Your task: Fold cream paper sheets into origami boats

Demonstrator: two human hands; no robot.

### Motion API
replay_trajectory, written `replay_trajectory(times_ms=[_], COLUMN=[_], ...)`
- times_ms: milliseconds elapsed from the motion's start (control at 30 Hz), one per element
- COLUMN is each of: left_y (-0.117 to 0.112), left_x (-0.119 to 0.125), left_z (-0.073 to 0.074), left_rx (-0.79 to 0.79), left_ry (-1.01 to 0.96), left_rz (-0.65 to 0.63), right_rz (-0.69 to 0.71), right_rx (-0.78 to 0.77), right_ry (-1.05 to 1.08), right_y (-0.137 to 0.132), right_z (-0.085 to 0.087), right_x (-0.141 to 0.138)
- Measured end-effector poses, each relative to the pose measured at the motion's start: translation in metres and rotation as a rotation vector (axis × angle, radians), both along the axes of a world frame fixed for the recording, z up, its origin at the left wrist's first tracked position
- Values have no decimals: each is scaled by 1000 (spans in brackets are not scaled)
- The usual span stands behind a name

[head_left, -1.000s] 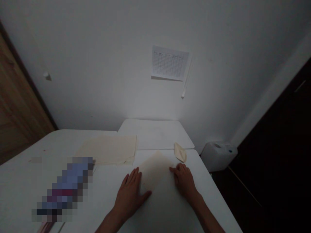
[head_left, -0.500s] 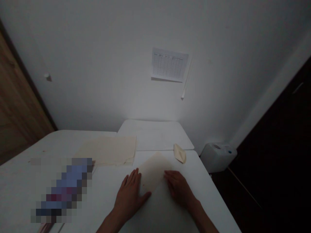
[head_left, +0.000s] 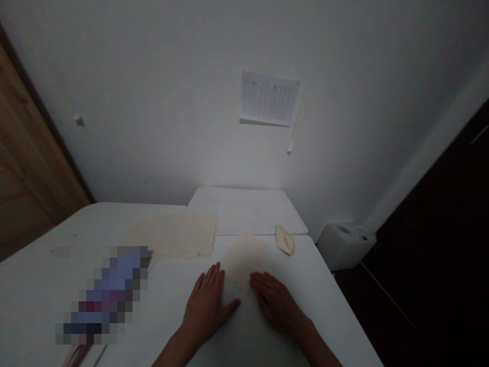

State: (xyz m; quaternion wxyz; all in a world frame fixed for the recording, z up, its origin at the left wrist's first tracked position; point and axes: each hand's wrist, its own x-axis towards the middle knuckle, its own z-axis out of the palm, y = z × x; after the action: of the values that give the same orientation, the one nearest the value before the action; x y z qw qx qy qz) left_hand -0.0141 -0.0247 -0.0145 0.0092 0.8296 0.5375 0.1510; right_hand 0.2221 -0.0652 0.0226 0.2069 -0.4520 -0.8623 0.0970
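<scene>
A pale cream sheet of paper (head_left: pixel 242 257) lies on the white table in front of me, one corner pointing away. My left hand (head_left: pixel 206 300) rests flat at its left edge, fingers stretched out and thumb apart. At the near right edge of the sheet is my right hand (head_left: pixel 273 295), fingers side by side and laid down, fingertips touching the paper; its thumb is largely hidden. Beyond that hand sits a small folded paper piece (head_left: pixel 285 240). Further left lie larger cream sheets (head_left: pixel 181 234), overlapping, with a ragged near edge.
The white table (head_left: pixel 168 321) reaches the wall, with another white tabletop section (head_left: pixel 248 209) behind. A pixelated bluish object (head_left: pixel 110 290) lies on the left. A white plastic container (head_left: pixel 344 247) stands beyond the right edge. A printed sheet (head_left: pixel 269 98) hangs on the wall.
The sheet between my hands has shifted slightly away and to the right, and looks turned. My right hand's fingertips have moved left and a little nearer me. The left hand has hardly moved.
</scene>
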Motion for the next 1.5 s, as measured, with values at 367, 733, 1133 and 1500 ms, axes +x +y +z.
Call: replay_trajectory(times_ms=[367, 733, 1133, 1500], left_y=[-11, -16, 0, -2], left_x=[12, 11, -9, -7], left_z=[-2, 13, 5, 14], left_rx=[175, 121, 77, 5], left_ry=[12, 22, 12, -10], left_rz=[12, 52, -152, -132], right_rz=[30, -69, 1, -334], right_rx=[-18, -44, -38, 74], right_ry=[84, 119, 91, -63], right_y=[-12, -30, -34, -5], right_z=[9, -4, 5, -26], right_x=[-11, -35, -31, 14])
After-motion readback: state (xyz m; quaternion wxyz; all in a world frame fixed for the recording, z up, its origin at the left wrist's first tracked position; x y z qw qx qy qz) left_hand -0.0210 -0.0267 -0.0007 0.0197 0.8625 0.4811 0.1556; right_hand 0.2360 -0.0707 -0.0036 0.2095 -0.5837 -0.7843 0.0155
